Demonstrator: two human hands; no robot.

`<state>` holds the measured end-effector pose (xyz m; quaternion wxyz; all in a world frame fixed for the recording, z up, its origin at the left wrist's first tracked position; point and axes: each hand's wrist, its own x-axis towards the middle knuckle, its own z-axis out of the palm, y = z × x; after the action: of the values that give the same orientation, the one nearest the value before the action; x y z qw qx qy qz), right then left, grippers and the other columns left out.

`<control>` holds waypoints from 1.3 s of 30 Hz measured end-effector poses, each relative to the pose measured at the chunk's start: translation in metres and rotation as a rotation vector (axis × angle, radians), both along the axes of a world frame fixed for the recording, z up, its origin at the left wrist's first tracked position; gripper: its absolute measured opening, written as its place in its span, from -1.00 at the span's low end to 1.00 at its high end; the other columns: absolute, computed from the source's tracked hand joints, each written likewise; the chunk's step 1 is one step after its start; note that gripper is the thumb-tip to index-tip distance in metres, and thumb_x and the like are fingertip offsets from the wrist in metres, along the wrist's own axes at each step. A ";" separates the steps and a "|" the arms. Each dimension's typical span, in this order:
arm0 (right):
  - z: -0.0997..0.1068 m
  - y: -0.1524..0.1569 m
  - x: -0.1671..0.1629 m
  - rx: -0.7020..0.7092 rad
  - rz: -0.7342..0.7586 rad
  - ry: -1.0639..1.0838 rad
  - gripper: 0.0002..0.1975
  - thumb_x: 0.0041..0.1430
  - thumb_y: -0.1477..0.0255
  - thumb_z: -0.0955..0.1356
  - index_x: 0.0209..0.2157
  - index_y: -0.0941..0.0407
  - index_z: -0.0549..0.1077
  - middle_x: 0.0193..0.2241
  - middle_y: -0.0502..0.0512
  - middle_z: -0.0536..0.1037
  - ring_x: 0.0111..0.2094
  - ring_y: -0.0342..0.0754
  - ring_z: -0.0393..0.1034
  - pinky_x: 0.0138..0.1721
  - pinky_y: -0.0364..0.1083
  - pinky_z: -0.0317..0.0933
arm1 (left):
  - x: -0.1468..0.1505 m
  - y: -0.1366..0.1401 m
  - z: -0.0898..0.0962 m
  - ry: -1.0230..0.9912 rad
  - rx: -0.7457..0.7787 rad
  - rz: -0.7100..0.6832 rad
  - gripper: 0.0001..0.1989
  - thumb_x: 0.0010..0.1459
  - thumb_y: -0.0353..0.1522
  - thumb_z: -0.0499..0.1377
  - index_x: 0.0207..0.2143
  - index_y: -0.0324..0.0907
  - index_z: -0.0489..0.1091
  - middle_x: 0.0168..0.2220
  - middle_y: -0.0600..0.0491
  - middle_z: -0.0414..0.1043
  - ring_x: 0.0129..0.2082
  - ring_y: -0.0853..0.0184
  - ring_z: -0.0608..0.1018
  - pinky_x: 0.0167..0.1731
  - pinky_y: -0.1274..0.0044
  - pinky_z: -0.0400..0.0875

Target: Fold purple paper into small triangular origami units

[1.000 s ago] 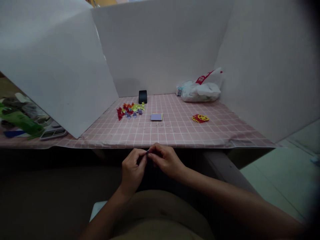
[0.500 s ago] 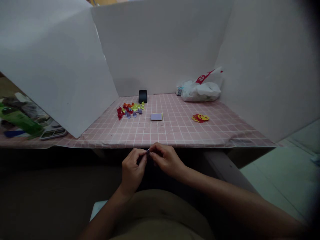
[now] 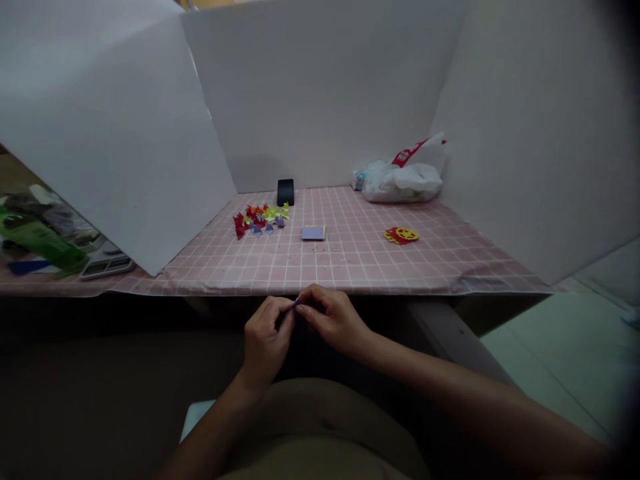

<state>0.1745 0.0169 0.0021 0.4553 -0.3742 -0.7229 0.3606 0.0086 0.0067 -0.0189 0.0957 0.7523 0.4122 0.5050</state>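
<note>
Just below the table's front edge, my left hand and my right hand meet with fingertips pinched. Between them is a small piece of purple paper, mostly covered by the fingers. How it is folded cannot be made out. On the table beyond lies a small stack of paper sheets, purple on top with a yellow edge showing. To its left sits a group of small folded paper pieces in red, orange, yellow and purple.
Red and yellow cut-out shapes lie on the right of the pink checked tablecloth. A black phone-like object leans at the back. A white plastic bag rests back right. White panels enclose the table; a scale stands far left.
Almost nothing differs. Both hands stay in the same place, pinching the purple paper, with only a slight shift of the right fingertips.
</note>
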 end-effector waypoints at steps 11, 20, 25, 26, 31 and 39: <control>-0.001 -0.001 0.000 0.060 -0.021 -0.043 -0.93 0.23 0.50 0.30 -0.34 0.14 0.42 -0.51 -0.01 0.44 -0.48 -0.13 0.30 -0.43 -0.15 0.18 | 0.001 0.000 0.001 -0.001 -0.003 0.020 -0.90 0.24 -0.45 0.14 -0.31 -0.15 0.45 -0.37 0.05 0.52 -0.35 0.32 0.57 -0.29 0.50 0.44; -0.003 0.001 0.000 -0.039 0.033 0.024 -0.93 0.24 0.46 0.31 -0.34 0.13 0.40 -0.54 -0.06 0.39 -0.55 -0.17 0.28 -0.49 -0.17 0.17 | 0.001 -0.001 0.002 -0.063 -0.071 0.013 -0.91 0.22 -0.45 0.17 -0.33 -0.15 0.47 -0.39 0.07 0.52 -0.38 0.33 0.55 -0.32 0.53 0.40; -0.004 0.002 0.000 -0.125 0.074 0.097 -0.93 0.23 0.45 0.31 -0.34 0.13 0.37 -0.55 -0.08 0.38 -0.58 -0.19 0.30 -0.51 -0.18 0.18 | 0.001 -0.001 0.003 -0.074 -0.086 0.005 -0.92 0.21 -0.46 0.18 -0.34 -0.17 0.46 -0.40 0.08 0.51 -0.39 0.36 0.54 -0.33 0.55 0.39; -0.004 0.003 0.000 -0.130 0.076 0.101 -0.94 0.23 0.45 0.31 -0.34 0.13 0.37 -0.55 -0.08 0.38 -0.58 -0.19 0.30 -0.50 -0.18 0.18 | 0.001 -0.001 0.003 -0.071 -0.086 0.006 -0.91 0.22 -0.46 0.17 -0.34 -0.17 0.46 -0.39 0.08 0.51 -0.39 0.36 0.54 -0.33 0.55 0.39; -0.004 0.001 0.000 -0.080 0.043 0.060 -0.94 0.23 0.49 0.30 -0.35 0.13 0.38 -0.56 -0.07 0.38 -0.57 -0.19 0.28 -0.49 -0.17 0.17 | 0.001 0.000 0.003 -0.042 -0.046 0.003 -0.91 0.22 -0.48 0.17 -0.32 -0.17 0.46 -0.37 0.07 0.51 -0.36 0.35 0.55 -0.29 0.54 0.40; -0.001 -0.002 -0.001 0.024 0.015 0.005 -0.91 0.24 0.48 0.30 -0.36 0.15 0.41 -0.55 -0.04 0.38 -0.52 -0.16 0.26 -0.47 -0.16 0.14 | 0.001 0.001 0.001 -0.025 -0.015 0.005 -0.92 0.23 -0.49 0.18 -0.31 -0.19 0.45 -0.37 0.07 0.50 -0.37 0.36 0.54 -0.31 0.55 0.40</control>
<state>0.1738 0.0151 0.0011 0.4590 -0.3623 -0.7289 0.3561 0.0092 0.0072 -0.0177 0.1051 0.7443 0.4164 0.5115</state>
